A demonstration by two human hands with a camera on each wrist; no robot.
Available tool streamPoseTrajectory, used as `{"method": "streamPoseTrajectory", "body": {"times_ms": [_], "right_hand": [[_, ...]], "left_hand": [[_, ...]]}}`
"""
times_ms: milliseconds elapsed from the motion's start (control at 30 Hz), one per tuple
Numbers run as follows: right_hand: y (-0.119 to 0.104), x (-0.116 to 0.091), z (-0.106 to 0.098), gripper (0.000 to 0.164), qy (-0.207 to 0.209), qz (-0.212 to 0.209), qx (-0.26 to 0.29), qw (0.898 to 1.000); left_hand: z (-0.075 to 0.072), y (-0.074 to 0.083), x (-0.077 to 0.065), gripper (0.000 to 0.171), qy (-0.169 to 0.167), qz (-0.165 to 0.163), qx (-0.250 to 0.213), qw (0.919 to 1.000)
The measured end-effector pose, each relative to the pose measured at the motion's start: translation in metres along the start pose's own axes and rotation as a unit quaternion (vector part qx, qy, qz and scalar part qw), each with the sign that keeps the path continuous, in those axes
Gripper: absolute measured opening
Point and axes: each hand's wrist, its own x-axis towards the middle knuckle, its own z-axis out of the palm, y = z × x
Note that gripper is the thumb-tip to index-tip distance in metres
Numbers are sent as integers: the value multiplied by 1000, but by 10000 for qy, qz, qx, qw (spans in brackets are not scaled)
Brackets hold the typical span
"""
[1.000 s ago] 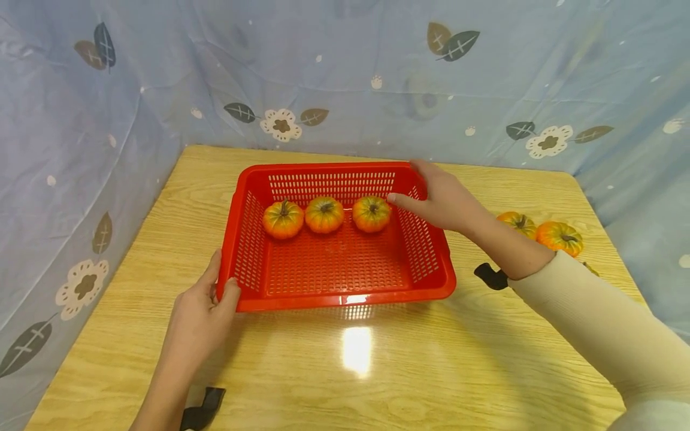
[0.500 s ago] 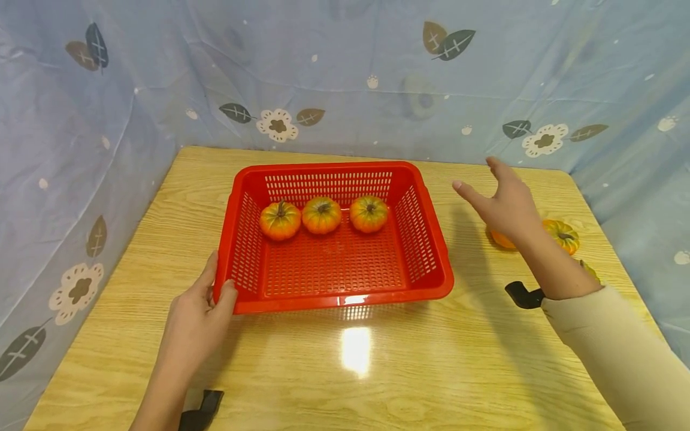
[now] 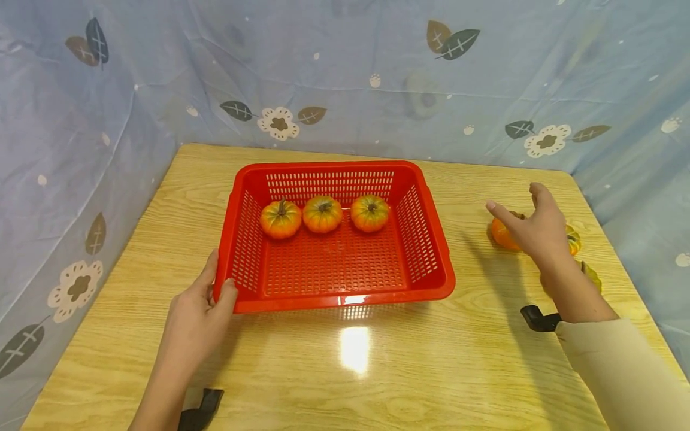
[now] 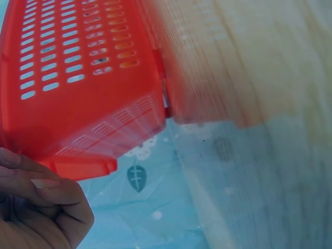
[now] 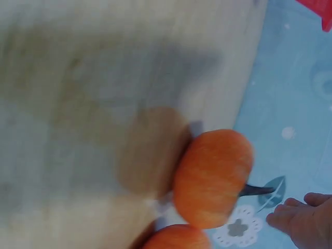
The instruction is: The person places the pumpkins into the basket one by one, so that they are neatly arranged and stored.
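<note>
A red plastic basket (image 3: 396, 295) with perforated walls stands mid-table in the head view. Along its far side sit three small orange-green pumpkins, the left (image 3: 281, 219), middle (image 3: 322, 214) and right (image 3: 369, 213) ones. My left hand (image 3: 196, 320) grips the basket's near left corner, thumb over the rim; the left wrist view shows its curled fingers (image 4: 46, 192) under that rim. Right of the basket, my right hand (image 3: 541, 227) hovers with thumb and fingers spread, holding nothing. Beneath it lie more pumpkins, one orange (image 3: 503, 235) and a greener one (image 3: 592, 276) partly behind the forearm.
The pale wooden table (image 3: 280, 371) is bordered by a blue patterned curtain (image 3: 345, 72) at the back and sides. Black curved pieces show at the left wrist (image 3: 202, 410) and right wrist (image 3: 539, 319). In the right wrist view, a pumpkin (image 5: 212, 176) touches another (image 5: 179, 237).
My right hand has let go of the basket's far right corner and moved right, then nearer, over the pumpkins there. The left hand keeps its grip; the basket stays put.
</note>
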Motion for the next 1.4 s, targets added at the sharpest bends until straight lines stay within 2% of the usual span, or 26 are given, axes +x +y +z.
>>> {"method": "streamPoseTrajectory", "body": {"times_ms": [233, 567, 700, 1033, 1400], "right_hand": [[25, -9, 5, 108, 216, 160, -293, 9992], [43, -9, 10, 108, 107, 365, -456, 9982], [46, -9, 11, 110, 23, 510, -601, 9969], [45, -5, 8, 113, -402, 612, -822, 9939], [43, 4, 10, 115, -475, 649, -922, 9925]], "left_hand": [[0, 1, 0, 62, 2, -22, 4, 10000], [-1, 1, -1, 62, -24, -62, -35, 10000], [-1, 1, 0, 61, -8, -5, -77, 10000], [-1, 1, -1, 62, -125, -138, -95, 9998], [-1, 1, 0, 62, -92, -35, -92, 9999]]}}
